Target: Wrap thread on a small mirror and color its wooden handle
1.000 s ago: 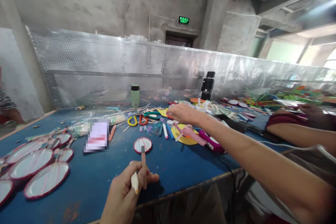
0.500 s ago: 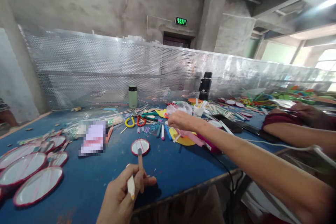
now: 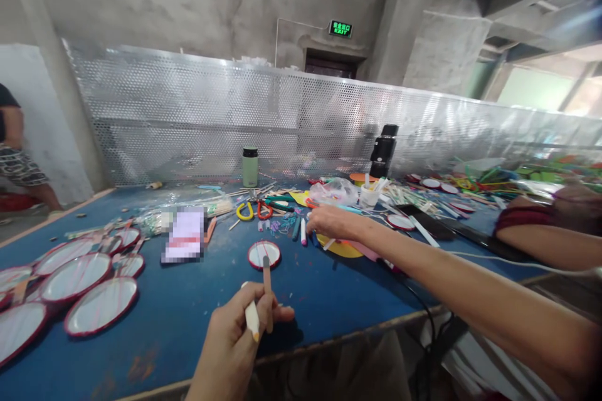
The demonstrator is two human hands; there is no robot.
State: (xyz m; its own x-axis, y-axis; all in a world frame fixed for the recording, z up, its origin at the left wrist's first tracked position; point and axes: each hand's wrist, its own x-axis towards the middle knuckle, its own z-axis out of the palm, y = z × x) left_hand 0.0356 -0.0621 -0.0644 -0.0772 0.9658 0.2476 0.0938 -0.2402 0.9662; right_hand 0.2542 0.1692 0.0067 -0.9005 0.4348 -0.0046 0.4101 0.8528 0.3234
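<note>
My left hand (image 3: 232,329) is closed around a wooden craft stick (image 3: 268,285), which carries a small white round paddle (image 3: 264,254) with a red rim. Grey tape joins stick and disc. The same hand also grips a white marker (image 3: 252,316) with a yellowish tip. My right hand (image 3: 329,223) reaches across the table with its fingers drawn together among the pens. A teal marker (image 3: 296,229) and a white-and-pink marker (image 3: 303,235) lie just left of its fingertips. Whatever those fingers hold, if anything, is hidden. A yellow round sheet (image 3: 345,247) lies partly under the right wrist.
Larger red-rimmed discs (image 3: 101,306) overlap at the left, near a blurred-out phone-like object (image 3: 184,235). Behind are pliers (image 3: 245,212), a green bottle (image 3: 250,166), a black flask (image 3: 383,151) and a white cup (image 3: 369,196). At right, another person's arm (image 3: 536,232) rests by a cable.
The view has turned left, so things appear further right. My right hand has come down over the place where a blue marker lay. My left hand keeps its hold on stick and marker.
</note>
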